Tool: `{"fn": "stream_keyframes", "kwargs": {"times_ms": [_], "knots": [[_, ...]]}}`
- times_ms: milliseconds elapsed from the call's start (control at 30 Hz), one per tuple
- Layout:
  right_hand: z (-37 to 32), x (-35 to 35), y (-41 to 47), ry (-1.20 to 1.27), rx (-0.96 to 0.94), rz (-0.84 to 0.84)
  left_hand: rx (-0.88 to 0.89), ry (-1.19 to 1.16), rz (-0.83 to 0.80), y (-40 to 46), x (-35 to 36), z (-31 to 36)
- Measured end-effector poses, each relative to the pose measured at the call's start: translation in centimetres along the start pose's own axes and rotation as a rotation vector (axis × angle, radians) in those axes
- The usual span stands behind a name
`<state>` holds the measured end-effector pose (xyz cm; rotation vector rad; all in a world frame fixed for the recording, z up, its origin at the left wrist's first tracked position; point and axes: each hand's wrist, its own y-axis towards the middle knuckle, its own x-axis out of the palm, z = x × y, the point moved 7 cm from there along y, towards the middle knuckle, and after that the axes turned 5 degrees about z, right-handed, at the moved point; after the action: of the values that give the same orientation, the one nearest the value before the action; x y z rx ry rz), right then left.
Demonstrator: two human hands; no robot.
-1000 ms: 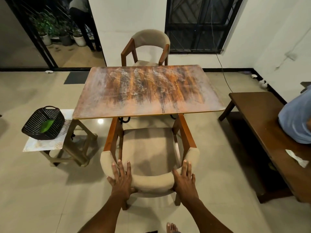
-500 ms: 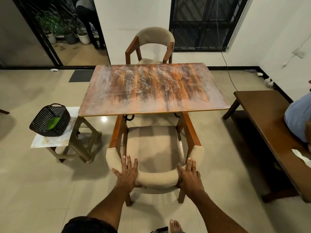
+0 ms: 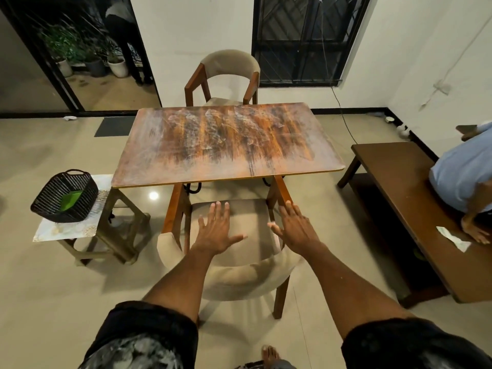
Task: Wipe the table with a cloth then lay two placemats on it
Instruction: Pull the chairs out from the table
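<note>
Above the near chair (image 3: 239,272), both of the person's hands were stretched forward, slightly motion-blurred, with upper arms cut off by the lower frame edge. At right, a seated figure in pale blue (image 3: 463,174) on a dark bench (image 3: 394,198) was cropped by the frame; whether a cloth or placemats lay anywhere in the room could not be made out, save for something green (image 3: 71,200) inside a black woven basket (image 3: 65,195) on a low stool (image 3: 69,230) at left.

The left hand (image 3: 215,230) was spread flat, fingers straight and apart, thumb out, gripping nothing, over the chair's beige seat; contact could not be judged. The right hand (image 3: 295,227) was likewise splayed and empty, fingertips near the chair's right wooden arm.

The table (image 3: 226,145), worn and streaked, stood beyond the hands, its long axis running left to right, with a second chair (image 3: 226,75) at its far side.
</note>
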<state>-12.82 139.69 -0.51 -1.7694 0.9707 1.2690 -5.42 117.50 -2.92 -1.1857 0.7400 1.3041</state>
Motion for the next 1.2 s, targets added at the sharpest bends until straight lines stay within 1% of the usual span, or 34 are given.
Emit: {"fn": "stream_keyframes", "kwargs": {"times_ms": [133,267,367,500,633,967,1100,1200], "knots": [[0.2,-2.4,1.6,-0.022,-0.044,0.091,0.026,0.016,0.112,1.5,-2.0,1.7],[0.8,-4.1,2.5,-0.009,-0.069,0.15,0.0,0.052,0.139,2.6,-2.5,2.3],[1.6,-4.7,3.2,-0.009,-0.083,0.157,-0.022,0.054,0.133,3.1,-2.2,2.8],[4.0,-5.0,4.1,-0.001,-0.104,0.139,-0.031,0.085,0.158,4.2,-1.8,5.2],[8.3,-6.6,5.7,0.0,-0.137,0.144,-0.045,0.082,0.213,6.3,-1.4,9.8],[20.9,-9.6,7.7,-0.012,-0.204,0.106,-0.083,0.041,0.205,10.1,0.5,23.3],[24.2,-9.2,8.0,-0.014,-0.207,0.071,-0.087,0.094,0.185,11.5,1.0,26.1],[25.2,-9.3,9.2,-0.008,-0.211,0.05,-0.096,0.129,0.173,12.9,1.1,26.9]]}}
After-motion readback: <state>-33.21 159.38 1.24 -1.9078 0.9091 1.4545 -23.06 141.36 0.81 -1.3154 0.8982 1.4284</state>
